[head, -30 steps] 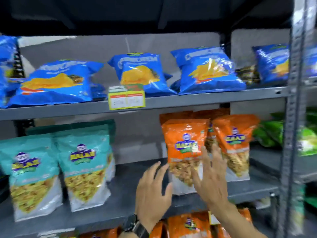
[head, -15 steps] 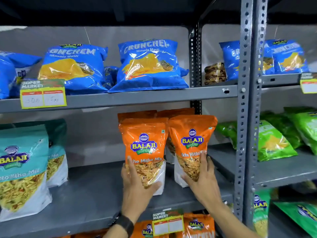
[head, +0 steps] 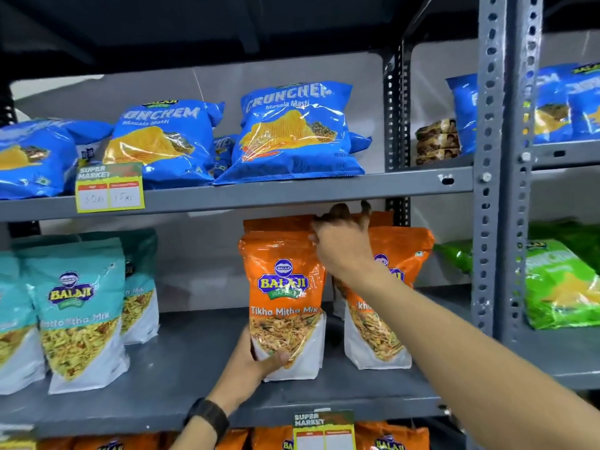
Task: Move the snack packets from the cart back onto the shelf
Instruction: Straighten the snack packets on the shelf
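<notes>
Two orange Tikha Mitha Mix packets stand upright on the middle grey shelf (head: 194,394). My left hand (head: 256,362) grips the bottom left corner of the front left orange packet (head: 285,287). My right hand (head: 341,245) reaches over the tops of the packets, fingers curled on the top edge of an orange packet behind, between the front left one and the right orange packet (head: 396,319). More orange packets stand behind them. The cart is out of view.
Teal mix packets (head: 78,306) stand at the left of the same shelf. Blue Crunchem bags (head: 292,134) lie on the upper shelf, green bags (head: 558,287) in the right bay. A perforated grey upright (head: 487,190) divides the bays. Orange packets fill the shelf below.
My right hand rose from the lower part of the right packet to the packet tops. My left hand slid down to the left packet's bottom corner. The view moved closer.
</notes>
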### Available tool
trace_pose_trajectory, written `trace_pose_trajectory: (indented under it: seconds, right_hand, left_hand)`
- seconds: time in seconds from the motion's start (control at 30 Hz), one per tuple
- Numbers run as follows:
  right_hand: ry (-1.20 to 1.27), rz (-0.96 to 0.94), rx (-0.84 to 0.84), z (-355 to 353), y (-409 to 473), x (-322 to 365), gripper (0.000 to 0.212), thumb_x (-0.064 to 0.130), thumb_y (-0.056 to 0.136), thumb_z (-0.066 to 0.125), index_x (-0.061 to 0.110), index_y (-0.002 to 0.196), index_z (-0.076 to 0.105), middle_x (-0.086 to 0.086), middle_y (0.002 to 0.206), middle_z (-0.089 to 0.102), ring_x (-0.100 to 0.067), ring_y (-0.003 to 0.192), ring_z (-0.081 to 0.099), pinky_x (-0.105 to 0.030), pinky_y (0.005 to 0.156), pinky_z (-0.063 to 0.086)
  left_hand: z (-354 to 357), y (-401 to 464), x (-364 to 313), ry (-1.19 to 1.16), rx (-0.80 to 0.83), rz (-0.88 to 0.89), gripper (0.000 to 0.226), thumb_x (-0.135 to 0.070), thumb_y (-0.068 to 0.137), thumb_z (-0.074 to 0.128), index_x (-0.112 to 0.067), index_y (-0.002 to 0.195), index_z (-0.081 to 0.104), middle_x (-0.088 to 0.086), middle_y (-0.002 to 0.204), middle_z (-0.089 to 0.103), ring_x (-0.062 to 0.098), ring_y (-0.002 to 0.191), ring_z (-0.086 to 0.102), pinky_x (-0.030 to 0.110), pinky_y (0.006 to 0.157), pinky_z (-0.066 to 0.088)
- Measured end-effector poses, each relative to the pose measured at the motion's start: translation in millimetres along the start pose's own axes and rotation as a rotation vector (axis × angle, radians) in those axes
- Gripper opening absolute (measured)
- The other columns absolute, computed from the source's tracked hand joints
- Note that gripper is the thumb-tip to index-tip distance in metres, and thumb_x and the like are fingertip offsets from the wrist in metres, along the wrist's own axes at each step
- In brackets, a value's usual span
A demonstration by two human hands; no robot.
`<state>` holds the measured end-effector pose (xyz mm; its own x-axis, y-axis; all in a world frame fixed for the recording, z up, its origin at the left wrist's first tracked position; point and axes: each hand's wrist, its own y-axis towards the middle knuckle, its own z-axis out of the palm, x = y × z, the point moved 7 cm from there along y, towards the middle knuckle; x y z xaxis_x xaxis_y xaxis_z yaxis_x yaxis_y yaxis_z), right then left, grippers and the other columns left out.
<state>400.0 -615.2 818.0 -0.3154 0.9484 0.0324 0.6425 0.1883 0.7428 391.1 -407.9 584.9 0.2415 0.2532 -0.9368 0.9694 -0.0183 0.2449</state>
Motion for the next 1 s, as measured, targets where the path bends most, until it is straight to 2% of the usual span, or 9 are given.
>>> trace_pose_trajectory:
  seconds: [0.1, 0.17, 0.23, 0.3, 0.4, 0.53, 0.67, 0.8, 1.0]
  right_hand:
    - [0.15, -0.005, 0.12, 4, 13, -3, 0.041, 0.012, 0.094, 0.052, 0.022, 0.131, 0.068, -0.005, 0.132, 0.072, -0.029, 0.136, 0.058, -0.06, 0.121, 0.035]
    - [0.151, -0.025, 0.065, 1, 9, 0, 0.041, 0.018, 0.098, 0.052, 0.025, 0.137, 0.064, -0.002, 0.138, 0.07, -0.027, 0.139, 0.057, -0.057, 0.123, 0.032]
    - [0.129, -0.024, -0.069, -2, -7, -5, 0.045, 0.042, 0.101, 0.054, 0.032, 0.144, 0.057, 0.002, 0.147, 0.063, -0.026, 0.147, 0.047, -0.061, 0.128, 0.012]
    - [0.173, 0.004, -0.294, -8, -42, -21, 0.055, 0.057, 0.1, 0.051, 0.032, 0.149, 0.049, -0.002, 0.153, 0.054, -0.029, 0.148, 0.043, -0.064, 0.127, 0.013]
    - [0.272, 0.165, -0.528, 9, -111, -61, 0.08, 0.063, 0.097, 0.053, 0.029, 0.164, 0.027, -0.009, 0.17, 0.027, -0.031, 0.158, 0.027, -0.06, 0.129, 0.013]
    - [0.344, 0.521, -0.207, 77, -177, -102, 0.136, 0.08, 0.067, 0.074, 0.037, 0.166, -0.01, -0.011, 0.174, -0.007, -0.045, 0.159, 0.01, -0.074, 0.117, 0.024]
    - [0.479, 0.532, 0.025, 115, -192, -113, 0.151, 0.062, 0.06, 0.09, 0.052, 0.157, -0.024, -0.006, 0.174, -0.007, -0.053, 0.152, 0.029, -0.067, 0.1, 0.051]
    - [0.49, 0.502, 0.049, 117, -192, -113, 0.143, 0.055, 0.067, 0.088, 0.057, 0.155, -0.024, -0.013, 0.167, 0.016, -0.048, 0.144, 0.043, -0.06, 0.104, 0.052]
    - [0.448, 0.525, -0.028, 106, -211, -110, 0.136, 0.051, 0.066, 0.083, 0.052, 0.16, -0.016, -0.015, 0.163, 0.024, -0.048, 0.14, 0.045, -0.06, 0.1, 0.053]
  left_hand:
    - [0, -4, -3, 0.022, -0.009, 0.002, 0.081, -0.043, 0.071, 0.092, -0.047, 0.138, 0.046, -0.023, 0.132, 0.07, 0.004, 0.126, 0.066, 0.015, 0.092, 0.054]
    - [0, -10, -8, 0.025, -0.034, 0.01, 0.085, -0.046, 0.07, 0.093, -0.052, 0.139, 0.043, -0.025, 0.132, 0.069, 0.006, 0.128, 0.065, 0.018, 0.095, 0.053]
    - [-2, -17, -16, 0.045, -0.107, 0.035, 0.105, -0.056, 0.065, 0.092, -0.061, 0.147, 0.028, -0.03, 0.139, 0.062, 0.004, 0.132, 0.06, 0.029, 0.104, 0.052]
    - [-5, -27, -23, 0.1, -0.248, 0.066, 0.132, -0.069, 0.058, 0.089, -0.064, 0.154, -0.002, -0.022, 0.162, 0.04, 0.009, 0.147, 0.043, 0.048, 0.12, 0.04]
    - [7, -44, -37, 0.263, -0.432, 0.14, 0.147, -0.075, 0.055, 0.084, -0.063, 0.148, -0.028, -0.01, 0.175, 0.001, 0.018, 0.161, 0.01, 0.048, 0.124, 0.019]
    - [43, -44, -44, 0.491, -0.409, 0.131, 0.156, -0.072, 0.056, 0.084, -0.049, 0.149, -0.04, 0.007, 0.172, -0.023, 0.034, 0.162, -0.005, 0.059, 0.127, 0.022]
    - [49, -34, -40, 0.519, -0.384, 0.09, 0.154, -0.071, 0.06, 0.083, -0.052, 0.141, -0.047, 0.016, 0.167, 0.001, 0.044, 0.156, 0.018, 0.057, 0.119, 0.036]
    - [47, -34, -35, 0.545, -0.39, 0.099, 0.153, -0.072, 0.059, 0.082, -0.049, 0.147, -0.042, 0.012, 0.152, 0.022, 0.043, 0.141, 0.037, 0.054, 0.11, 0.046]
    - [45, -36, -27, 0.579, -0.404, 0.109, 0.151, -0.072, 0.06, 0.081, -0.042, 0.155, -0.033, 0.011, 0.145, 0.028, 0.041, 0.135, 0.042, 0.053, 0.102, 0.051]
